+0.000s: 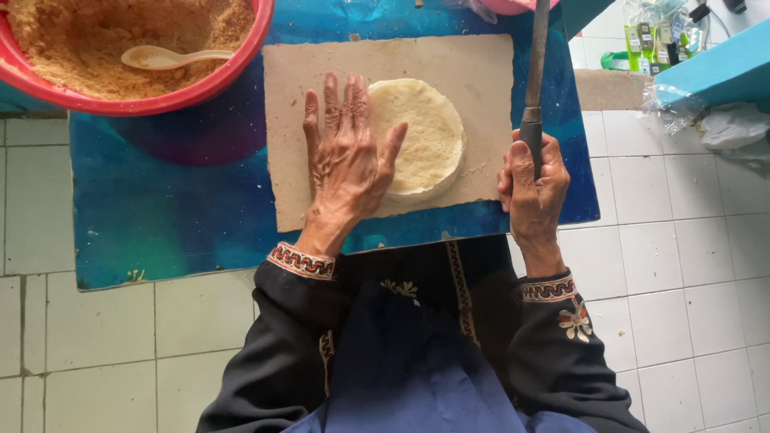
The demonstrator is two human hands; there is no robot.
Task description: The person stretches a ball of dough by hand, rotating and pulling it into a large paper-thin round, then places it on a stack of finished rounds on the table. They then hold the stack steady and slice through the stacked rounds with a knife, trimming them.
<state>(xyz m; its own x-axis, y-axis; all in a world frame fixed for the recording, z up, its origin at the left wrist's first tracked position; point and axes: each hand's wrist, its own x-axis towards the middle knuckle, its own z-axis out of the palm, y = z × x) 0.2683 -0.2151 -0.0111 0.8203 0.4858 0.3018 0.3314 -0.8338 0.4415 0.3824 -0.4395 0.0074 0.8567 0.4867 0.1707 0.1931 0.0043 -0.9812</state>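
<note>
White floor tiles (96,337) surround a low blue table (160,216), seen from above. On it lies a pale rectangular board (297,192), and on the board sits a stack of thin, round, cream-coloured flatbreads (425,136). The left hand (345,156) lies flat and open, fingers spread, palm pressing the board with the thumb and inner edge touching the stack's left side; it grips nothing. The right hand (533,184) is closed in a fist around the dark handle of a long metal tool (536,72), which points away past the board's right edge. At the upper left, 1 red plastic basin (241,60) holds a heap of brown crumbly filling (80,36), with 1 pale spoon (160,56) resting in it.
</note>
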